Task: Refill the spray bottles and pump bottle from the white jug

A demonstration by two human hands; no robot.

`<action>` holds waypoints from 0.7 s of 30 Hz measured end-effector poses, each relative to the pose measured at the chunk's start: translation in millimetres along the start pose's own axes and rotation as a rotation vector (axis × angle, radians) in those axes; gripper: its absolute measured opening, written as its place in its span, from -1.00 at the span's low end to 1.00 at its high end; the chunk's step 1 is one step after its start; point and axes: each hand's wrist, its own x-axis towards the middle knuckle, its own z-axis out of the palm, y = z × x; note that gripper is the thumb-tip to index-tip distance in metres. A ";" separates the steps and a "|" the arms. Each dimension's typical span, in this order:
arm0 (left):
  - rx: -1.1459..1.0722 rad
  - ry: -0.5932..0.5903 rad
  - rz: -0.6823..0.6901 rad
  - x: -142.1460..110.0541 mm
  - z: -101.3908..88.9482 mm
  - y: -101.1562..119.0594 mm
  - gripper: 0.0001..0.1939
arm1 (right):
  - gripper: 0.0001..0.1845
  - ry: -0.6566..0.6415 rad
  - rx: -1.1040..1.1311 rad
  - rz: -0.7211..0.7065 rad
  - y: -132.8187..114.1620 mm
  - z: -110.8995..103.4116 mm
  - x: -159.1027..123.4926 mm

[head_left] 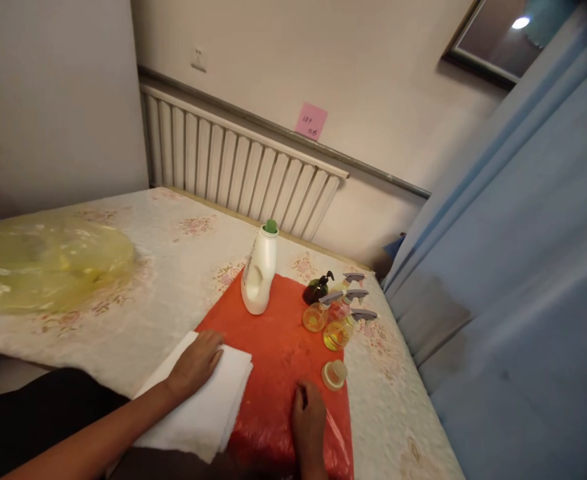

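My left hand (196, 363) lies flat, palm down, on a folded white towel (200, 407) at the near left of a red plastic sheet (278, 347). My right hand (309, 417) rests on the red sheet with its fingers curled under, holding nothing I can see. Just beyond that hand sits a small cream cap (334, 374). A white jug with a green cap (260, 270) stands upright at the sheet's far edge. To its right are a dark pump bottle (316, 290) and several small spray bottles (338, 320) of yellow and orange liquid.
The table wears a white floral cloth (173, 260). A crumpled yellow plastic bag (43, 260) lies at the left. A white radiator (238, 170) runs along the far wall under a pink note (311, 121). Blue curtain (513, 267) hangs close on the right.
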 end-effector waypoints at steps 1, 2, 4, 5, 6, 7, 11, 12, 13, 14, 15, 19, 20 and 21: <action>0.036 -0.004 0.012 -7.9 -5.1 -6.7 -0.87 | -0.64 0.000 0.003 0.001 -2.3 -1.2 0.4; 0.064 -0.010 0.026 -14.4 -8.6 -11.5 -0.87 | -0.64 -0.001 0.007 0.004 -4.4 -2.6 0.8; 0.102 -0.023 0.043 -23.3 -11.3 -16.2 -0.85 | -0.64 -0.019 0.026 0.012 -8.0 -6.1 1.8; 0.115 -0.025 0.046 -25.9 -11.3 -16.6 -0.84 | -0.64 -0.037 0.040 0.020 -9.6 -8.4 2.5; 0.124 -0.025 0.048 -27.5 -10.9 -16.1 -0.83 | -0.65 -0.059 0.057 0.033 -11.2 -11.1 3.6; 0.130 -0.021 0.048 -28.4 -10.3 -15.2 -0.83 | -0.67 -0.086 0.076 0.053 -13.1 -14.2 5.2; 0.119 -0.006 0.043 -29.5 -8.7 -12.7 -0.83 | -0.71 -0.125 0.128 0.158 -30.5 -27.0 22.2; 0.111 -0.004 0.040 -29.9 -8.5 -12.9 -0.83 | -0.71 -0.111 0.139 0.172 -38.4 -28.9 30.6; 0.106 -0.002 0.037 -30.4 -8.2 -13.2 -0.82 | -0.71 -0.082 0.148 0.175 -47.5 -29.5 41.1; 0.104 -0.002 0.034 -31.0 -7.9 -13.7 -0.82 | -0.71 -0.070 0.184 0.172 -57.8 -28.6 53.8; 0.104 -0.002 0.031 -31.6 -7.5 -14.1 -0.81 | -0.70 -0.075 0.225 0.172 -68.7 -26.0 68.6; 0.112 -0.003 0.023 -33.4 -5.8 -14.5 -0.81 | -0.62 -0.122 0.263 0.132 -113.6 1.5 139.8; 0.114 -0.005 0.020 -33.7 -5.8 -14.2 -0.81 | -0.59 -0.128 0.260 0.127 -124.3 11.6 157.9; 0.117 -0.009 0.015 -33.9 -6.1 -13.6 -0.81 | -0.57 -0.129 0.251 0.123 -134.5 22.4 174.9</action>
